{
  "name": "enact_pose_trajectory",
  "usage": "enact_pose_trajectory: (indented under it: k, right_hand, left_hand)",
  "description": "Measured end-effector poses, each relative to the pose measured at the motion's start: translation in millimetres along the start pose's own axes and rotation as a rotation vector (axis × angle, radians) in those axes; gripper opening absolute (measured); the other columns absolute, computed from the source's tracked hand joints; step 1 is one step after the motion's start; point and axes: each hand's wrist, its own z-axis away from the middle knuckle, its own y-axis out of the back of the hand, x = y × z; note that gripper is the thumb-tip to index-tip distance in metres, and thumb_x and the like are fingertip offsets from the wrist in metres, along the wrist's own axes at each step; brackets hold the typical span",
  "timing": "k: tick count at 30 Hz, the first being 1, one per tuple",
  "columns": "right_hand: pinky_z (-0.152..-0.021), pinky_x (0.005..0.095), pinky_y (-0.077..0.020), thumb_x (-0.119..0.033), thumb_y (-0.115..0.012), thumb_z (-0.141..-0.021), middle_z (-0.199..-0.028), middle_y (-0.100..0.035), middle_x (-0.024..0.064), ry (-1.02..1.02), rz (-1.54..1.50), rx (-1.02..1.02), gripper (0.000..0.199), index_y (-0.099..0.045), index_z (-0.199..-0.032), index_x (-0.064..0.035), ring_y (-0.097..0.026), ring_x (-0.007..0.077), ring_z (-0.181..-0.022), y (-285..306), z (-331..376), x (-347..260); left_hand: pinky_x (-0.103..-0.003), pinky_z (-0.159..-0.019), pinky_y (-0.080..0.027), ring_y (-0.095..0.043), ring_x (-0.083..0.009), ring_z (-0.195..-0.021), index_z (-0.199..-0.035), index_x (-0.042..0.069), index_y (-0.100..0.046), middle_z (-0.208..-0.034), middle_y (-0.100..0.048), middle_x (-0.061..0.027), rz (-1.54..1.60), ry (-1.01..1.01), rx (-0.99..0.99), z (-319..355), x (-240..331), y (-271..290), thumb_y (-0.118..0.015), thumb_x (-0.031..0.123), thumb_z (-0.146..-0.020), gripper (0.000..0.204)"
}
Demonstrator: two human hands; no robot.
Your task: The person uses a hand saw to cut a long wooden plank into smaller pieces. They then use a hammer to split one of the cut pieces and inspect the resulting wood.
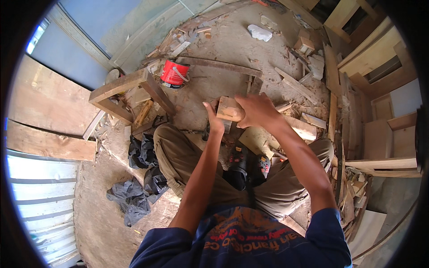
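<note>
In front of my seated, bent legs, a short wooden block (229,110) with a pale, worn face is between my hands. My right hand (258,108) wraps over its right end, fingers curled across the top. Against its left side is my left hand (214,119), thumb pointing up and the other fingers largely hidden by the block. Just below the block a small greyish piece (227,127) shows; I cannot tell whether it is joined to it. A pale board (254,142) lies under and in front of my right forearm.
A red bucket (174,74) with a pale handle stands ahead, beside a wooden frame (152,91). Black plastic bags (130,196) lie at left. Wood scraps and a long strip (296,85) litter the floor at right, near stacked wooden frames (375,67). Corrugated metal sheeting (42,201) is far left.
</note>
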Motion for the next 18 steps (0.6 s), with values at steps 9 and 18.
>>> enact_pose_trajectory:
  k: [9,18]
  right_hand:
    - [-0.078,0.0448,-0.0531,-0.038,-0.086,-0.059,-0.095,-0.069,0.0148,-0.039,0.111,-0.013,0.077,-0.055,-0.124,-0.0096,-0.07,0.0352,-0.089,-12.4,-4.2,4.0]
    - [-0.084,0.0468,-0.0513,-0.035,-0.086,-0.059,-0.099,-0.069,0.0172,-0.058,0.082,0.004,0.076,-0.056,-0.125,-0.0106,-0.068,0.0353,-0.095,-15.9,0.1,13.9]
  left_hand:
    - [-0.035,-0.098,-0.039,-0.054,-0.0214,-0.108,-0.125,-0.002,-0.055,-0.115,-0.059,-0.01,-0.002,-0.139,-0.205,1.5,6.7,-0.5,-0.021,0.071,-0.097,0.085]
    - [-0.036,-0.092,-0.044,-0.056,-0.021,-0.104,-0.113,-0.003,-0.059,-0.109,-0.059,-0.0127,-0.292,-0.294,-0.028,5.4,-3.0,-21.3,-0.019,0.073,-0.096,0.088]
